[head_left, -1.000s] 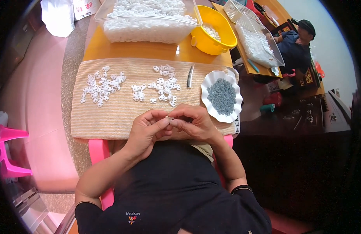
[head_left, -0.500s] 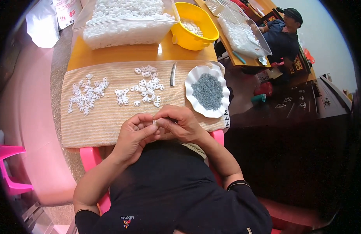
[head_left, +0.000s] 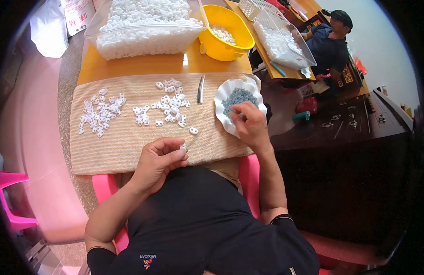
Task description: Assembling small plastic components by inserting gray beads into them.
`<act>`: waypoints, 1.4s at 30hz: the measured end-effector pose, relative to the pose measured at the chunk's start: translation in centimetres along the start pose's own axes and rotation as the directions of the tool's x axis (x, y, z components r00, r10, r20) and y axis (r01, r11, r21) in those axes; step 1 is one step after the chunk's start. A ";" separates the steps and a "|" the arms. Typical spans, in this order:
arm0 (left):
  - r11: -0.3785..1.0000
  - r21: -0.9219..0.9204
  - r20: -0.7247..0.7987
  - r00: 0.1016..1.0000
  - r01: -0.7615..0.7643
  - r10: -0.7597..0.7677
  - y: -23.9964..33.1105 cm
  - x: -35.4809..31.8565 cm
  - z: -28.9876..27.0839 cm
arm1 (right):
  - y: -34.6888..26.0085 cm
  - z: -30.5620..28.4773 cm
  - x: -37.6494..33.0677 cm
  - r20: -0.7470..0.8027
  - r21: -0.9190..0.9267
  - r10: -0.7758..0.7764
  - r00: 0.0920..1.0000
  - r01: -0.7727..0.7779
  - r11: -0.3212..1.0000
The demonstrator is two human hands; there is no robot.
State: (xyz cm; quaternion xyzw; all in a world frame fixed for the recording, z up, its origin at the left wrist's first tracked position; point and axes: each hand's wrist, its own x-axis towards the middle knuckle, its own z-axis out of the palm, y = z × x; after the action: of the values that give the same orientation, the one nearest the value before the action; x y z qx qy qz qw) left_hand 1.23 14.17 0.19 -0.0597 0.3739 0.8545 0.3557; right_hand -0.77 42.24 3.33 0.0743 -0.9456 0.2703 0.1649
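My left hand [head_left: 159, 160] is closed, pinching a small white plastic piece [head_left: 183, 148] between thumb and fingertips above the cloth's near edge. My right hand [head_left: 250, 123] reaches over a white scalloped dish [head_left: 220, 118] of small thin grey pins [head_left: 238, 96]. Its thumb and fingers are drawn together at the pins, and what lies between them cannot be made out. A single white two-holed piece [head_left: 193, 131] rests on the cloth between the hands. Beyond it are loose groups of similar pieces [head_left: 173, 106], with another group [head_left: 102, 112] farther left.
A striped cloth [head_left: 129, 156] covers the near table. A slim dark-and-silver tool [head_left: 201, 89] lies on it. Behind stand a clear bin [head_left: 143, 43] of white pieces and a yellow basin [head_left: 246, 40]. A person in a dark cap [head_left: 333, 43] sits at another table, far right.
My right hand has left my left hand and moved right to the dish of pins. A white two-holed piece now lies alone on the cloth. My left hand stays nearly in place.
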 end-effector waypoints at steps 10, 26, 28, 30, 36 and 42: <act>1.000 0.014 -0.006 1.000 0.014 -0.014 -0.2 0.2 -0.2 | 2.1 -1.4 1.6 0.198 -0.279 0.072 0.978 -0.014 0.960; 0.999 0.026 -0.009 0.999 0.032 -0.032 -0.1 0.0 0.1 | 2.2 -0.5 1.5 0.152 -0.216 0.056 0.987 -0.023 0.976; 0.999 0.023 -0.008 0.999 0.032 -0.032 -0.1 0.1 0.3 | 2.9 -0.3 1.2 0.099 -0.139 -0.002 0.995 0.016 0.990; 0.999 0.020 -0.016 0.999 0.030 -0.029 -0.1 -0.1 0.2 | 2.9 -0.1 0.9 0.046 -0.057 -0.060 0.997 0.063 0.996; 0.999 0.020 -0.034 0.999 0.030 -0.030 -0.2 -0.1 0.1 | 1.9 -0.2 0.2 -0.002 0.141 0.127 0.992 -0.125 0.982; 1.000 0.008 -0.049 0.998 0.028 -0.028 -0.2 0.1 0.1 | 0.5 0.1 -0.3 0.059 0.330 0.239 0.969 -0.245 0.912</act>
State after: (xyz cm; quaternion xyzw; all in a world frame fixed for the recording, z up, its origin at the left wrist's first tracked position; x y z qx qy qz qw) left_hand 1.30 14.37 0.08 -0.0842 0.3852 0.8461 0.3588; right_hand -0.63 42.63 2.89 -0.0142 -0.8892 0.4446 0.1069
